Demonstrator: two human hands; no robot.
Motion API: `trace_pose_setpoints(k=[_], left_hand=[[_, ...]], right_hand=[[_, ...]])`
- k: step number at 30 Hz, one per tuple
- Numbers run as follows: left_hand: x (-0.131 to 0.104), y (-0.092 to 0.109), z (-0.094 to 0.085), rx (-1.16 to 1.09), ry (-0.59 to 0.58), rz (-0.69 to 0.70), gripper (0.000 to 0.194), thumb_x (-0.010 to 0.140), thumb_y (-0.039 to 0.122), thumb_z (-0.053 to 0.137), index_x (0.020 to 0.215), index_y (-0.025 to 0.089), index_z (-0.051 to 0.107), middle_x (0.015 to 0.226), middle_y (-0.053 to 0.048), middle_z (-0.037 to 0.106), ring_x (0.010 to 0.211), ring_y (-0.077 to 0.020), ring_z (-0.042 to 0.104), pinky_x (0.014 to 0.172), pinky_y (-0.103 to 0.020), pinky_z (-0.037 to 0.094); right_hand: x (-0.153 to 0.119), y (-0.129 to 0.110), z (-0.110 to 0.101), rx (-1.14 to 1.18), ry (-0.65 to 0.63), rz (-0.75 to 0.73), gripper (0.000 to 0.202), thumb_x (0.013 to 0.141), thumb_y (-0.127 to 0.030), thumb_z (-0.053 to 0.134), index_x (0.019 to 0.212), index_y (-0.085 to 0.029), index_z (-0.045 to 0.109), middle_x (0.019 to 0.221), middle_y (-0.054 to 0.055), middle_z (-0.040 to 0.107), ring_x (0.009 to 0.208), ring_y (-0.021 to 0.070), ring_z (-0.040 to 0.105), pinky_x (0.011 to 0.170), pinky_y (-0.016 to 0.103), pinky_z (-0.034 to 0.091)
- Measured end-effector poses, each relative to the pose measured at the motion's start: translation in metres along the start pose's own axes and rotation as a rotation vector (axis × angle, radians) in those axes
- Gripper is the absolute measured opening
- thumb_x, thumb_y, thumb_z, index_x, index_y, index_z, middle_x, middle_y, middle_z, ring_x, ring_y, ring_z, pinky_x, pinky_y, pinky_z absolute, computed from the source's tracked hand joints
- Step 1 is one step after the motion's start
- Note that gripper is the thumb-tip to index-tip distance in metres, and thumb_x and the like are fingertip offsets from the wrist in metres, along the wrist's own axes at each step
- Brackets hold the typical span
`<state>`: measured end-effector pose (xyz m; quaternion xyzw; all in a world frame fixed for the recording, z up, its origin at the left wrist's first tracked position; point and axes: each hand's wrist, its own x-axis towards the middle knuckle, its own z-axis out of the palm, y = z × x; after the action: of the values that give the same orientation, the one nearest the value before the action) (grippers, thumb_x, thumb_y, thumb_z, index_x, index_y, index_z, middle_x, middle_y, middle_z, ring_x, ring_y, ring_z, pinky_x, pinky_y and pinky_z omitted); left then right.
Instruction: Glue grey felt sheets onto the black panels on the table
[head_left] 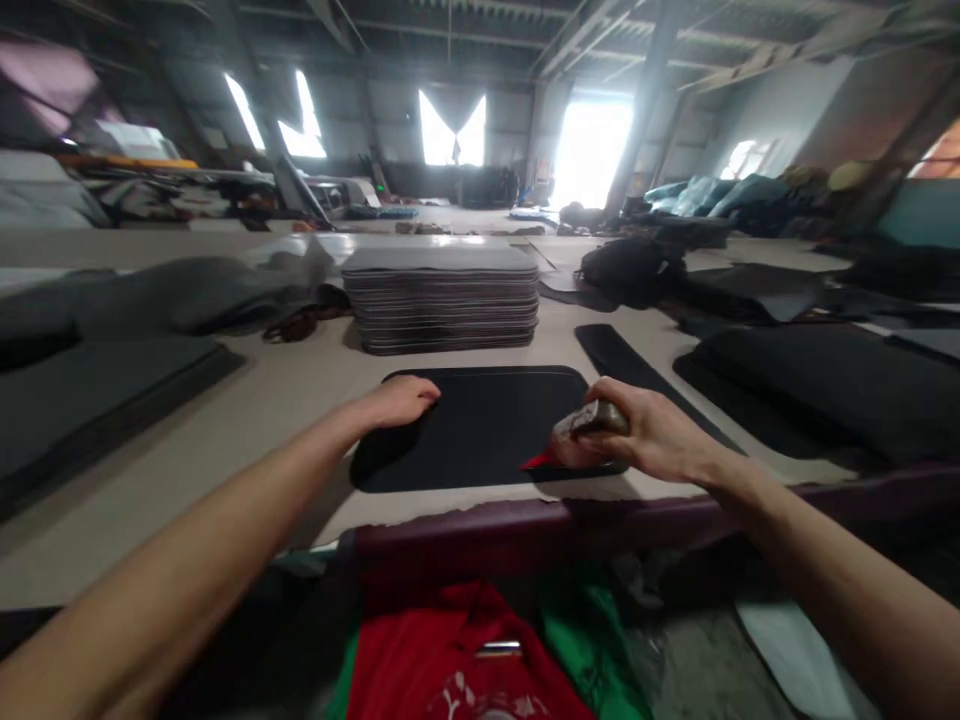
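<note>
A dark rounded panel (pixel 480 425) lies flat on the pale table (pixel 292 385) in front of me. On its upper left part rests my left hand (pixel 405 400), fingers together and curled, with nothing visible between them. My right hand (pixel 649 430) is wrapped round a bottle (pixel 589 430) with a red nozzle, tilted down to the left. The red tip (pixel 536 461) is at the panel's near right edge; whether it touches is hard to tell. A long dark strip (pixel 637 370) lies just beyond my right hand.
Behind the panel stands a thick stack of grey sheets (pixel 442 300). Dark material piles lie at the left (pixel 97 400) and right (pixel 840 380). A dark red edge covering (pixel 480 530) runs along the table front. A black bundle (pixel 630 268) sits at the back right.
</note>
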<state>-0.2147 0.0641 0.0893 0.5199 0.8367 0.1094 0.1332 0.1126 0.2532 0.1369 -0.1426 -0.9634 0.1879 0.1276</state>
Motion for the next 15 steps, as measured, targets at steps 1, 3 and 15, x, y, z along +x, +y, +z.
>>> trace_pose_setpoints(k=[1,3,15], left_hand=[[0.000,-0.001,0.001,-0.029,-0.004,-0.007,0.042,0.078,0.019,0.048,0.114,0.018,0.070,0.115,-0.006,0.072,0.106,-0.0209,0.066,0.090,-0.026,0.050],[0.001,-0.002,0.003,-0.087,-0.012,-0.024,0.044,0.076,0.013,0.049,0.114,0.017,0.070,0.112,-0.007,0.072,0.103,-0.0198,0.067,0.086,-0.024,0.050],[-0.002,-0.011,0.006,-0.410,-0.052,-0.113,0.056,0.073,0.001,0.046,0.127,0.011,0.059,0.119,-0.014,0.069,0.097,-0.0183,0.069,0.071,-0.022,0.055]], right_hand=[[0.006,-0.004,0.005,0.001,-0.005,-0.013,0.024,0.080,-0.037,0.066,0.095,-0.022,0.055,0.082,-0.001,0.062,0.072,0.0169,0.057,0.061,0.026,0.035],[0.016,-0.013,0.014,0.002,-0.011,-0.052,0.023,0.079,-0.036,0.065,0.095,-0.022,0.055,0.082,-0.001,0.062,0.072,0.0169,0.057,0.061,0.026,0.035],[0.065,-0.084,0.067,0.115,-0.054,-0.216,0.026,0.080,-0.032,0.070,0.099,-0.024,0.054,0.086,-0.003,0.061,0.076,0.0161,0.056,0.064,0.026,0.032]])
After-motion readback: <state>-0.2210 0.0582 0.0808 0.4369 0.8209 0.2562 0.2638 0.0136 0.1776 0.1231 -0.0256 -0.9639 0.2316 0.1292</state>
